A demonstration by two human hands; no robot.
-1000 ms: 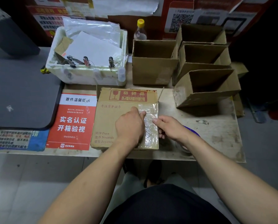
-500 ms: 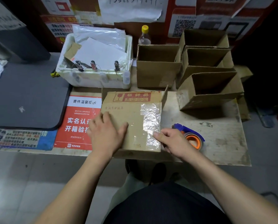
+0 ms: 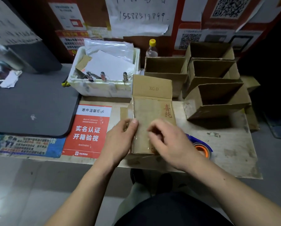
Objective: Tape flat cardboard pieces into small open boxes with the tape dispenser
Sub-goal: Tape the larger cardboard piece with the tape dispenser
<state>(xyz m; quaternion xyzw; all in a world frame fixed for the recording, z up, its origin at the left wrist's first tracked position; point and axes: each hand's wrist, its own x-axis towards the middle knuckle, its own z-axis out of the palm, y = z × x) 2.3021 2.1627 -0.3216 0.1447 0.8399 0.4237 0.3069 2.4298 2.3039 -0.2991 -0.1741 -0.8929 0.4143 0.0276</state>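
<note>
On table edge, both hands (image 3: pixel 120 141) (image 3: pixel 170 141) grip cardboard box (image 3: pixel 151 115).

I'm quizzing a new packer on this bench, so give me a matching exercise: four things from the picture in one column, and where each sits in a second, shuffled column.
Things:
1. tape dispenser
2. bottle with yellow cap
3. red notice
4. white foam box

Places:
A. flat on the table, left of the left hand
B. behind the right hand, partly hidden by it
C. against the back wall, behind the open boxes
D. at the back, left of the open boxes, holding papers

Pairs: 1-B, 2-C, 3-A, 4-D
</note>
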